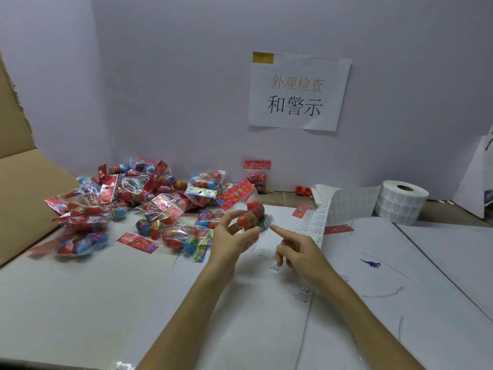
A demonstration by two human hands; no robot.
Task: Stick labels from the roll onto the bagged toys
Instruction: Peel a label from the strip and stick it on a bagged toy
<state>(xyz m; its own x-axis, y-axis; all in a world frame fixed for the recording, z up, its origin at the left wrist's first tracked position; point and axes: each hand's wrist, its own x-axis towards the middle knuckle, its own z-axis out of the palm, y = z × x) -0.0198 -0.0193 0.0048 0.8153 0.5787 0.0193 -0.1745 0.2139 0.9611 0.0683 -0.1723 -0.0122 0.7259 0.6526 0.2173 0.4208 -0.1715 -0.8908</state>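
Head view: left hand (pixel 234 236) pinches a bagged toy (pixel 253 213) above the table (pixel 106 303); right hand (pixel 298 252) (forefinger out, holding nothing) presses a label (pixel 269 220), which could crease on slack film.

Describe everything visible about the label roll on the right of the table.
The label roll lies flat on its side at the table's far right, near the wall. It is white paper on a cardboard-looking core, with small printed labels around its face. A loose strip of backing trails leftward toward the hands. Neither hand touches the roll itself.
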